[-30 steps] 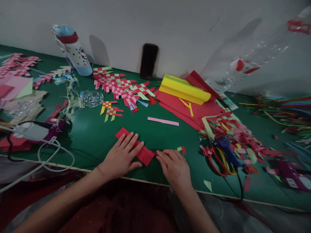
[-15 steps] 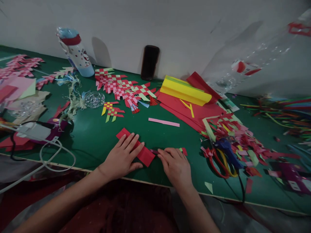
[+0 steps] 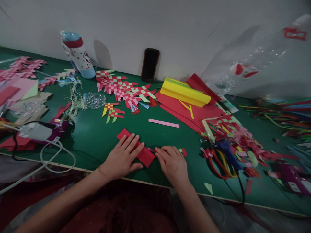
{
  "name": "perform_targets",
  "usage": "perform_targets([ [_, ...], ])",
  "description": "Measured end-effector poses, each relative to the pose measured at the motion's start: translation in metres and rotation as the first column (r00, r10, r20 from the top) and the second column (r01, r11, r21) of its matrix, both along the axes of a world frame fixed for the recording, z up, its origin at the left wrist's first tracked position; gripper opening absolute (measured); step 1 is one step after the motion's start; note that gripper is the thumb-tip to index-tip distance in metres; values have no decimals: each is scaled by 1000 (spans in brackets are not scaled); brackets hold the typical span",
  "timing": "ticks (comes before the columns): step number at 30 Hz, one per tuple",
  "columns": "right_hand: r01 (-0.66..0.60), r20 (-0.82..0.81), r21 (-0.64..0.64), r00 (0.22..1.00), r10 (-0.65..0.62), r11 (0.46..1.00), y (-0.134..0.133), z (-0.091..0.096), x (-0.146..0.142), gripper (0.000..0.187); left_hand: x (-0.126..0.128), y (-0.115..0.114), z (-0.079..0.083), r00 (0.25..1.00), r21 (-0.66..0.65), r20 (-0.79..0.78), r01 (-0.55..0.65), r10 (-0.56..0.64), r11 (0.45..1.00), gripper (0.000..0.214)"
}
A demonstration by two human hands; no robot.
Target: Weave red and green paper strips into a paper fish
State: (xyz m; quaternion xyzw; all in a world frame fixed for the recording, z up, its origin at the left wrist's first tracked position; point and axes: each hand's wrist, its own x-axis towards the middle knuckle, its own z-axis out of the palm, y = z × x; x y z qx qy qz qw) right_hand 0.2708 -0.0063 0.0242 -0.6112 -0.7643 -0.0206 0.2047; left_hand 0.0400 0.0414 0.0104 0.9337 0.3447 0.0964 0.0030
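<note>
My left hand (image 3: 121, 157) lies flat, fingers stretched out, on a folded red paper strip (image 3: 145, 156) near the front edge of the green table (image 3: 97, 136). My right hand (image 3: 173, 163) rests just right of that paper's end. Its fingers are curled together and pinch the end of a thin pinkish paper strip (image 3: 152, 150) that pokes out between hand and red paper. A small red-and-green scrap (image 3: 182, 151) lies beside my right knuckles.
Woven red, pink and green paper pieces (image 3: 126, 89) lie behind. Also here: a pink strip (image 3: 164, 123), red sheets with a yellow folded sheet (image 3: 184, 92), scissors in scraps (image 3: 222, 155), a phone (image 3: 150, 64), a bottle (image 3: 79, 55), and a cabled device (image 3: 36, 131).
My right hand has slid a little left toward the red paper's end, where a thin strip now shows at its fingertips. My left hand has stayed flat on the red paper.
</note>
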Motion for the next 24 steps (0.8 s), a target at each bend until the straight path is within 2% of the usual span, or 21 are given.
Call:
perform_targets([
  [4,-12,-1,-10,1000,12,1000,-6,1,-2,20,0,-3,-2,1000,21,21,-17,16,1000,80],
  [8,-20,-9,-18,1000,20,1000,-16,1,-5,19,-1,-7,-3,1000,33,20,-11,11,999,75],
  [11,-2,-19,-14,1000,2,1000,-19,0,-7,20,-4,-8,-1,998,14,24,-58,58,998,72],
  [14,13,-9,-5,1000,-13,1000,-19,-1,-9,19,-6,-9,0,994,-4,28,-108,109,994,75],
  [19,-3,4,3,1000,3,1000,-15,-2,-12,20,-7,-10,-4,993,32,-8,-119,119,992,87],
  [24,7,-8,-19,1000,-7,1000,-12,-2,-8,18,-6,-11,-6,992,38,-15,-124,125,991,86],
])
